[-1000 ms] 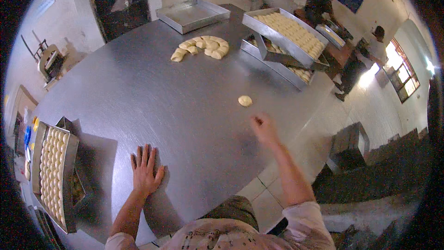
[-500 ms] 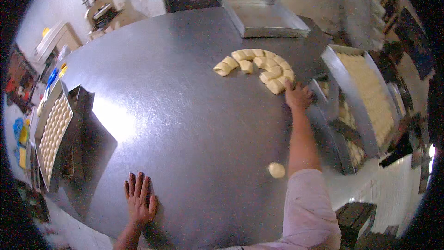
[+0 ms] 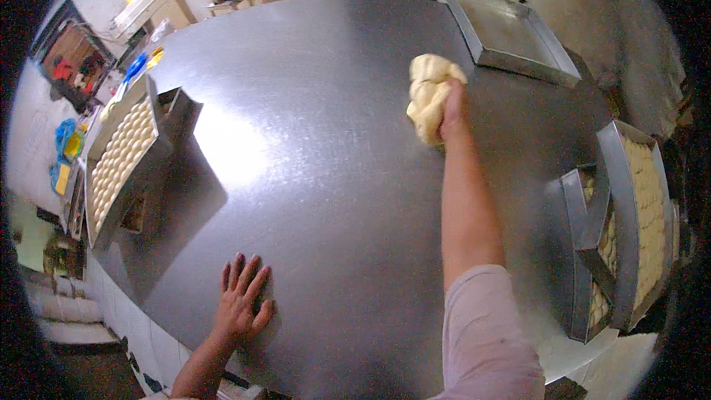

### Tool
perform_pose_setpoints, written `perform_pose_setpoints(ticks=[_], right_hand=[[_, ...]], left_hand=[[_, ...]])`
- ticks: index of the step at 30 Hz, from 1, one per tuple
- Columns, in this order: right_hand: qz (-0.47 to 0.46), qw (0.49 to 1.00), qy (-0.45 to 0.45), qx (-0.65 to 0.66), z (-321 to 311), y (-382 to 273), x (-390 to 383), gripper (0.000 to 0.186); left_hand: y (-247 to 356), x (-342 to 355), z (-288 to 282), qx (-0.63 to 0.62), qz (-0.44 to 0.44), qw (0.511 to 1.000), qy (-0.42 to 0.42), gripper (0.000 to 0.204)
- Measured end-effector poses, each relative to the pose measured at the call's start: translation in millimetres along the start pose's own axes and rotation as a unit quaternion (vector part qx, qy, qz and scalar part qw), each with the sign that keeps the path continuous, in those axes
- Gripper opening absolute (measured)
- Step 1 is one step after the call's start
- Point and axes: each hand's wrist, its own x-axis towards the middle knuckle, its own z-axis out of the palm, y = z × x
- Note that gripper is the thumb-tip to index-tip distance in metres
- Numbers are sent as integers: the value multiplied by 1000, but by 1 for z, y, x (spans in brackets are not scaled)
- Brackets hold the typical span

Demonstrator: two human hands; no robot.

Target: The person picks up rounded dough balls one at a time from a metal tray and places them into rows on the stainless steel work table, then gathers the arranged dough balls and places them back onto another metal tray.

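A broad steel desk (image 3: 311,178) fills the view, its bare top shining with a bright patch of reflected light left of the middle. Beyond its far edge stand pale walls and a dark doorway, and at the far left corner a cluttered area with a beige machine (image 3: 152,7) and some blue and yellow items.

The right hand (image 3: 450,107) reaches far out across the desk, arm nearly straight, with a pink sleeve (image 3: 485,333) covering the upper arm. Its fingers are closed around a lump of pale yellow dough (image 3: 429,96), which is bunched and folded on itself and hangs from the hand; whether its lower end touches the metal cannot be told. The dough sits toward the far right part of the desk, just beside an empty metal tray (image 3: 511,37) that lies flat at the far right corner.

The left hand (image 3: 241,307) lies palm down on the desk near the front edge, fingers spread wide and holding nothing, well apart from the dough.

At the left edge a metal tray (image 3: 122,155) filled with rows of small pale dough pieces rests on another tray beneath it, and it casts a dark shadow onto the desk. At the right edge two more trays (image 3: 629,222) of similar pale pieces stand stacked, the upper one set askew over the lower.
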Motion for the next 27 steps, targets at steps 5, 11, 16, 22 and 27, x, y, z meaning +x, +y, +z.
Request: perform_pose_setpoints(ticks=[5, 11, 16, 22, 27], right_hand=[[49, 991, -122, 35, 136, -2, -160, 37], [172, 895, -315, 267, 223, 2, -321, 40], [176, 896, -316, 258, 250, 63, -376, 46], [-232, 848, -23, -477, 67, 126, -300, 55], [-252, 746, 109, -606, -13, 101, -365, 35]], left_hand=[[-15, -11, -1, -20, 13, 999, 24, 56], [-38, -26, 13, -72, 53, 991, 95, 52], [-68, -36, 44, -119, 157, 964, 177, 47], [-111, -120, 24, -283, 242, 921, 118, 36], [-175, -130, -5, -251, -40, 933, 256, 51]])
